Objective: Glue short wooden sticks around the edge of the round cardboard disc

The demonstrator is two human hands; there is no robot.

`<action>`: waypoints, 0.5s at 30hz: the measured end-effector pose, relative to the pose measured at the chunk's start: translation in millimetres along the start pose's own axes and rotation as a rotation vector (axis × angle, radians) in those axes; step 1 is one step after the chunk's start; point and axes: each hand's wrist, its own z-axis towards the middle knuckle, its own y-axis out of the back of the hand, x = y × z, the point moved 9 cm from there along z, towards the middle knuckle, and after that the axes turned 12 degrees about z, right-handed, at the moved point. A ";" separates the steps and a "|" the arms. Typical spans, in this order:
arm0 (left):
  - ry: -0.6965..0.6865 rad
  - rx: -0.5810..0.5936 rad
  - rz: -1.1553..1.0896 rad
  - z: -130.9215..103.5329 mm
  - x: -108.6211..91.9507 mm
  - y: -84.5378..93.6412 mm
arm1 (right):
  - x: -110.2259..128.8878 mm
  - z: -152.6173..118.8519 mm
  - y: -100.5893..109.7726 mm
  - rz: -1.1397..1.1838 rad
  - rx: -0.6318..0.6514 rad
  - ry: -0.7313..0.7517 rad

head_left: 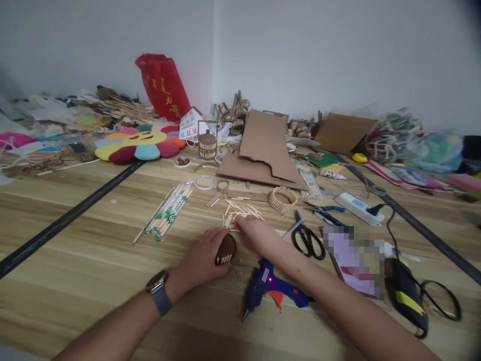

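My left hand is closed around a small brown cardboard round, with short pale sticks set in a row along its near edge. My right hand reaches across to a loose pile of short wooden sticks. Its fingertips are together at the pile's near side, and what they pinch, if anything, is hidden. Below the right forearm lies a blue hot glue gun with an orange trigger and a lit red light, nozzle toward me. Black-handled scissors rest right of the right wrist.
Bundled wooden sticks lie at left. A ring of sticks, pliers, a white power strip and a phone-like item are at right. Cardboard sheets, a flower cushion and a small finished bucket stand behind.
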 end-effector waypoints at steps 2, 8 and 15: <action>0.000 0.000 -0.004 0.3 -0.8 0.7 | 3.8 11.3 -4.3 -0.017 0.017 0.006; -0.001 0.015 -0.015 0.9 -2.4 1.1 | 2.3 15.6 -10.4 -0.070 0.057 -0.021; -0.014 0.001 0.014 -0.7 0.2 -1.5 | -19.3 6.5 -13.8 -0.029 0.066 -0.030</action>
